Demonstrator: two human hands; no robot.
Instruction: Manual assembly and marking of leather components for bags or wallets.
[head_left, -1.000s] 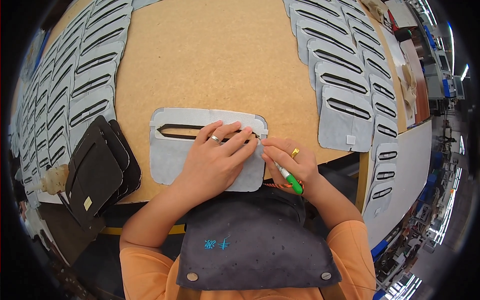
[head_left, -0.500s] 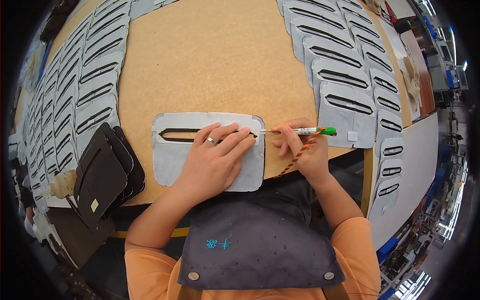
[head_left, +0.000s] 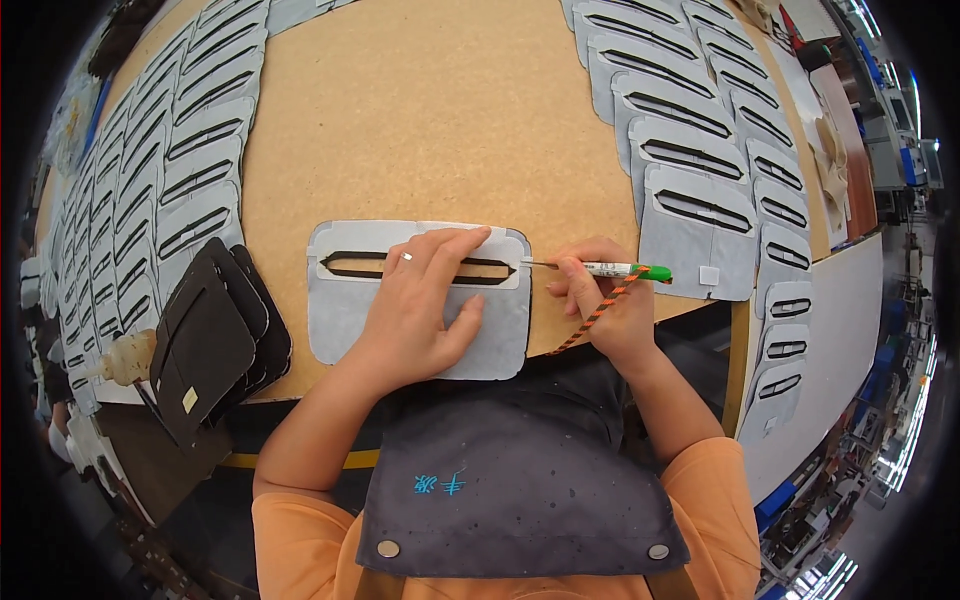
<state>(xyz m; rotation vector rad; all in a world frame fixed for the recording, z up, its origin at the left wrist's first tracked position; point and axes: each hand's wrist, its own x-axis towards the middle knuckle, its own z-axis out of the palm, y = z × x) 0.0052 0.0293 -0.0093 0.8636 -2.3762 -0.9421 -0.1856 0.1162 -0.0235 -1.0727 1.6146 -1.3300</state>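
A grey, round-cornered flat panel (head_left: 420, 325) lies near the table's front edge. It has a long dark-edged slot (head_left: 360, 265) framed by a lighter strip. Across its middle rests my left hand (head_left: 415, 305), thumb and fingers spread, with a ring on one finger. The fingers cover part of the slot. My right hand (head_left: 605, 305) is closed around a slim tool (head_left: 610, 269) with a white barrel, a green end and a thin metal tip. That tip reaches the panel's right edge, level with the slot. An orange-and-black striped cord (head_left: 598, 315) hangs from the tool.
Overlapping rows of similar slotted panels (head_left: 690, 150) run along the right, with more rows (head_left: 195, 180) on the left. Dark flat pieces (head_left: 205, 340) are stacked at the left front, beside a yellowish bottle (head_left: 128, 358). The brown tabletop (head_left: 420, 110) stretches away beyond my hands.
My left hand's fingers have shifted up and left and spread wider, uncovering the slot's right end. The tool's tip stays by the panel's right edge.
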